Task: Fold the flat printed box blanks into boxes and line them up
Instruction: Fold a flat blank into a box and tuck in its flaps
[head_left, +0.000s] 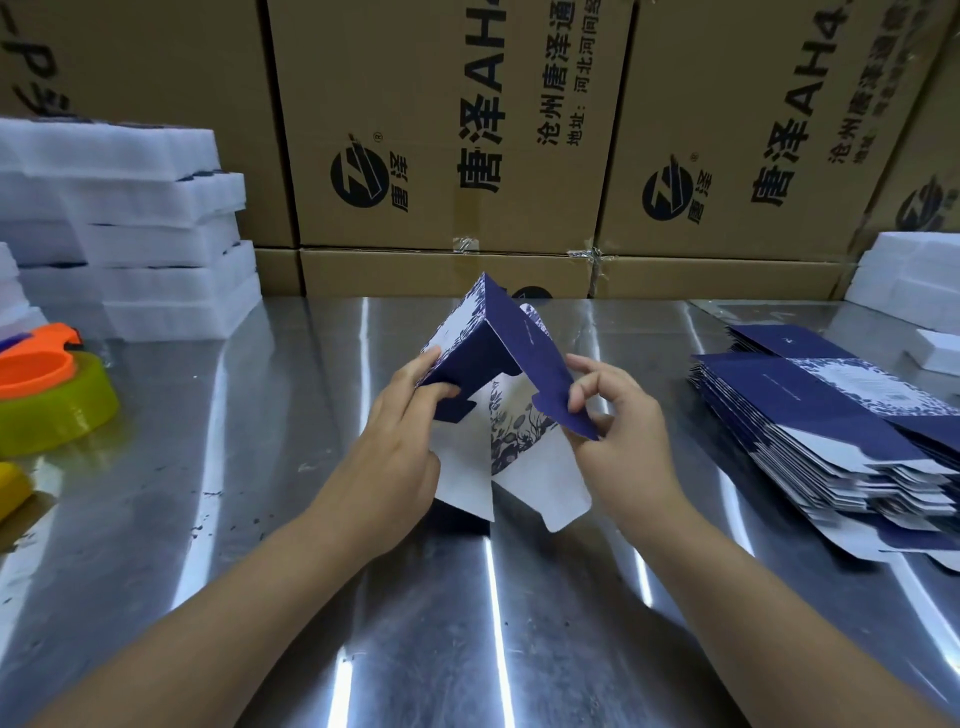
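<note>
Half-folded box (496, 332), navy outside with blue flower print, is held at centre just above the steel table (467, 597), peak pointing up and away. It is open at the near end, with the white inner faces and bottom flaps showing. The left hand (400, 441) grips the left navy flap, thumb on top and fingers curled under it. The right hand (623, 431) pinches the right navy flap between thumb and forefinger, the other fingers loosely curled.

Stack of flat blanks (831, 431) lies on the table to the right, fanned and well apart from the hands. White foam stacks sit at far left (130, 234) and far right (914, 275). Yellow-green tape roll (57, 410) with orange holder (36, 358) is at the left edge. Brown cartons (441, 130) are stacked along the back, taped shut, so their contents can't be seen.
</note>
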